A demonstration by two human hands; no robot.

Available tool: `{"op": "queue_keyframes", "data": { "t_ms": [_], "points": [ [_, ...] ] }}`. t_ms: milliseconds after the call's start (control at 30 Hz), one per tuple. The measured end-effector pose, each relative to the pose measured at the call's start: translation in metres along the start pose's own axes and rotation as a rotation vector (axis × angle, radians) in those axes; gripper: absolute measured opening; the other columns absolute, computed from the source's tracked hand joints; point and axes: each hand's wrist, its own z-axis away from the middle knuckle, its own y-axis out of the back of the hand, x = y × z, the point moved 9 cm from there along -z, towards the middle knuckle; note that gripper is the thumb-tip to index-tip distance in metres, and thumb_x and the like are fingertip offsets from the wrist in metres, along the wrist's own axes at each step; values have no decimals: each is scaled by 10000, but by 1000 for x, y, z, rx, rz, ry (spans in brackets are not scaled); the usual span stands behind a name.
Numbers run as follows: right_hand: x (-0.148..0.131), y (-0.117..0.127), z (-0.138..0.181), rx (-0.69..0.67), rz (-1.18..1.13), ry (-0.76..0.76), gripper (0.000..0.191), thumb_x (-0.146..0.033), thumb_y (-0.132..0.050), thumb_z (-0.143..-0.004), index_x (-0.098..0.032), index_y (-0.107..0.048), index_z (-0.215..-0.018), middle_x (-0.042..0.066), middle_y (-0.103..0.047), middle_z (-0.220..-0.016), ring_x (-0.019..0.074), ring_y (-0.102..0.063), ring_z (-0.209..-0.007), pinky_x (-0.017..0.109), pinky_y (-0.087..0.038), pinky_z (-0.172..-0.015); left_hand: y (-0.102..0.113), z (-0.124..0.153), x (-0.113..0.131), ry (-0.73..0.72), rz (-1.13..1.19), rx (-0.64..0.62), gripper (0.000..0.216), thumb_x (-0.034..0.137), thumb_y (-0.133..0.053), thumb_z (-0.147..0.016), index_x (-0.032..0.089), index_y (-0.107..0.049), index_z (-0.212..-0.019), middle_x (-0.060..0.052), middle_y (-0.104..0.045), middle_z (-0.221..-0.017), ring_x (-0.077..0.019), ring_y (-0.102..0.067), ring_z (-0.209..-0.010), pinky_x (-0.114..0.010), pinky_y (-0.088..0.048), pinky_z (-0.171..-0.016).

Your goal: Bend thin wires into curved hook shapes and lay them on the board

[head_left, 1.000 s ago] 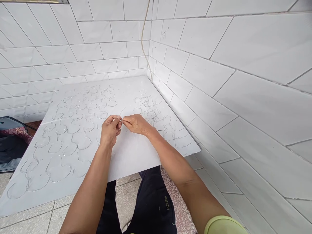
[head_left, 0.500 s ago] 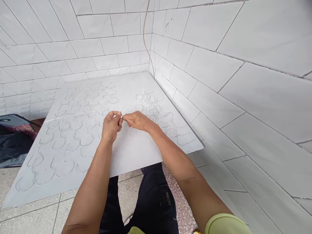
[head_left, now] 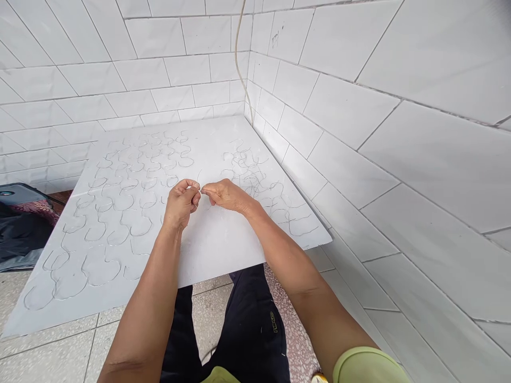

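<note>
My left hand (head_left: 181, 202) and my right hand (head_left: 227, 194) meet above the middle of a white board (head_left: 215, 250), fingertips almost touching. Between them they pinch a short, thin bent wire (head_left: 202, 190), which is mostly hidden by my fingers. To the left on the board lie many curved wire shapes (head_left: 138, 223) in loose rows. A tangled heap of similar wire (head_left: 249, 178) lies to the right, near my right forearm.
The board rests against a corner of white tiled walls (head_left: 339, 106), with a thin pale cable (head_left: 238, 53) hanging down there. A dark bag (head_left: 19, 234) lies at the left on the tiled floor (head_left: 51, 351). My dark trousers (head_left: 255, 335) show below the board.
My hands stay together on the wire with only slight finger movement. The view has shifted a little, so the board sits slightly higher in the frame.
</note>
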Motion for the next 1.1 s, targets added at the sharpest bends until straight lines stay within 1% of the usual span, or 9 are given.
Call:
{"op": "queue_keyframes", "data": {
  "t_ms": [233,400,500,600,700,800,867,967,1100],
  "points": [
    [3,-1,-1,-17,-71,-40,417,-407,-449,-1061,-182,-568,-730,-19,-624,-687,83,-461,-574,243,-364,-593,2,2,-1,41,10,-48,226,352,-750,-817,202,-584,-850,66,-472,-554,-51,-303,-418,-185,-185,-411],
    [2,0,-1,-27,-229,-76,316,-399,-498,-1027,-180,-676,-884,12,-685,-775,112,-577,-679,242,-447,-649,2,3,-2,61,71,-20,242,388,-742,-851,197,-593,-859,55,-489,-601,-53,-349,-436,-178,-195,-402],
    [2,3,-1,24,-169,-61,331,-371,-478,-1027,-182,-640,-808,6,-661,-737,108,-534,-635,245,-416,-621,4,3,-4,90,101,8,323,501,-713,-889,189,-636,-927,46,-494,-600,-63,-351,-433,-191,-189,-392],
    [4,10,-1,120,-53,-35,340,-336,-438,-1035,-191,-584,-764,-13,-608,-680,101,-454,-572,253,-360,-581,9,4,-9,155,129,55,432,569,-701,-892,168,-665,-1048,-15,-616,-685,-69,-386,-440,-212,-197,-384],
    [8,15,-2,191,7,-27,325,-302,-402,-1042,-198,-546,-770,-13,-575,-670,112,-490,-596,257,-360,-604,9,6,-14,211,128,52,431,486,-767,-853,143,-677,-1098,-114,-736,-870,-82,-491,-495,-218,-237,-392],
    [11,20,-2,241,61,-43,341,-326,-397,-1056,-205,-485,-750,-4,-548,-683,124,-508,-639,263,-350,-624,4,7,-14,179,76,13,339,351,-824,-798,122,-724,-1027,-147,-761,-969,-94,-571,-566,-218,-328,-432],
    [11,22,-2,258,82,-49,352,-341,-395,-1064,-211,-439,-739,-8,-524,-681,120,-474,-633,265,-334,-620,2,8,-11,122,43,10,278,321,-814,-806,115,-752,-983,-141,-764,-963,-105,-602,-599,-229,-407,-484],
    [7,19,-3,252,72,-23,357,-342,-384,-1070,-218,-380,-735,-23,-483,-664,112,-410,-609,264,-318,-607,4,7,-6,51,44,60,227,306,-769,-848,116,-766,-974,-125,-765,-907,-133,-647,-654,-261,-501,-581],
    [6,12,-3,233,52,-13,349,-342,-370,-1076,-221,-382,-748,-27,-477,-663,109,-388,-594,265,-323,-602,11,6,-3,-7,61,122,179,276,-733,-866,128,-770,-960,-97,-750,-853,-133,-646,-675,-264,-515,-624]
  ]
}}
